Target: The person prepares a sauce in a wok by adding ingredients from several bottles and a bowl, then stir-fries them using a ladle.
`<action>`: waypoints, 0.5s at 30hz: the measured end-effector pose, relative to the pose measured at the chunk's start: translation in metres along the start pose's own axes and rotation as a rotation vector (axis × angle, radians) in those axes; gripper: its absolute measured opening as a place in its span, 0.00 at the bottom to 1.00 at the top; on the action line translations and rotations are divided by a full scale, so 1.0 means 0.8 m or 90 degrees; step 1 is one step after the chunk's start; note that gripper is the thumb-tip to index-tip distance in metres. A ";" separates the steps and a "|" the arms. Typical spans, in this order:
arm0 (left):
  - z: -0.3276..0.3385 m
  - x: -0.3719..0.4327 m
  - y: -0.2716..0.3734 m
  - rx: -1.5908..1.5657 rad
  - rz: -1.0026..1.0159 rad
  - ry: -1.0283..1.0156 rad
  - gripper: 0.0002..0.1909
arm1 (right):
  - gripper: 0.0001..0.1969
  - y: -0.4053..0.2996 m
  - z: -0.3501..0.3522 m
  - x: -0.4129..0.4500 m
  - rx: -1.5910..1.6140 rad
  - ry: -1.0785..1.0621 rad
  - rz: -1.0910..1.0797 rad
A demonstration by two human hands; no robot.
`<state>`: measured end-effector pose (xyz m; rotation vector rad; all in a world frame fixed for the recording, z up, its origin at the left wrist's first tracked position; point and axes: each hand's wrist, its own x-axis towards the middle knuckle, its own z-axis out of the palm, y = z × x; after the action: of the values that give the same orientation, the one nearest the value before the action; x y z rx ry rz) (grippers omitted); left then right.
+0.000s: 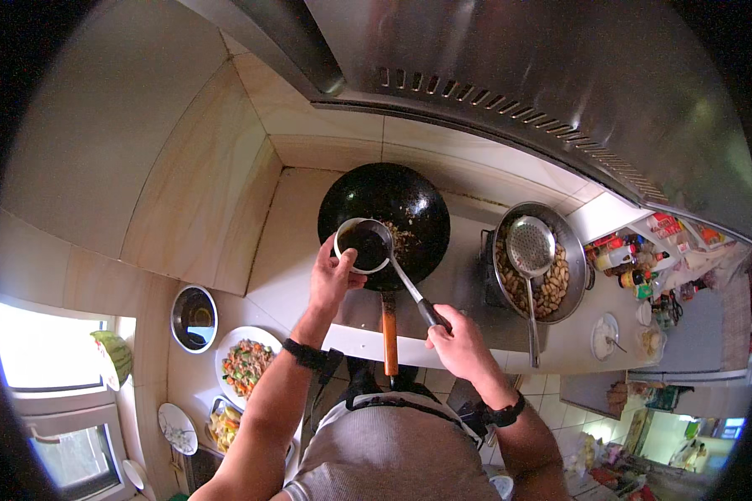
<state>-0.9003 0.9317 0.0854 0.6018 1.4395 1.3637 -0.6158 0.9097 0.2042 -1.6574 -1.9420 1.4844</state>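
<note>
My left hand [334, 273] grips a white bowl [365, 268] of dark liquid, thumb over its rim, above the near left side of a black wok [351, 188]. In my right hand [457, 341] is the black handle of a metal ladle [407, 275]; its head dips into the bowl. Chopped bits [406, 241] lie on the bottom of the wok, partly hidden by the bowl and ladle. The wok's wooden handle [389, 335] points toward me, between my two wrists.
Right of the wok, a large metal pan [578, 285] holds clams, it seems, with a perforated skimmer [530, 246] on top. At left are a bowl of dark liquid [193, 319] and a plate [225, 344] of diced food. A range hood [526, 56] overhangs the counter. Bottles [639, 260] crowd the far right.
</note>
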 end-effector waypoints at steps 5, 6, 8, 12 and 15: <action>0.007 -0.001 -0.001 0.011 -0.016 0.015 0.34 | 0.23 0.018 -0.015 0.013 0.287 -0.131 0.095; 0.006 0.000 -0.001 0.011 -0.015 0.016 0.34 | 0.23 0.011 -0.017 0.012 0.287 -0.131 0.094; 0.003 0.000 -0.002 -0.001 0.003 0.003 0.35 | 0.22 -0.009 -0.024 0.009 0.453 -0.188 0.151; 0.004 -0.003 0.001 -0.025 0.010 -0.020 0.36 | 0.22 -0.005 -0.035 0.013 0.552 -0.236 0.186; 0.007 -0.008 0.008 -0.020 0.009 -0.024 0.35 | 0.22 0.007 -0.031 0.007 0.590 -0.240 0.161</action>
<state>-0.8948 0.9298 0.0946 0.6157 1.3837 1.3760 -0.5974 0.9273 0.2099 -1.2445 -0.8544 2.4037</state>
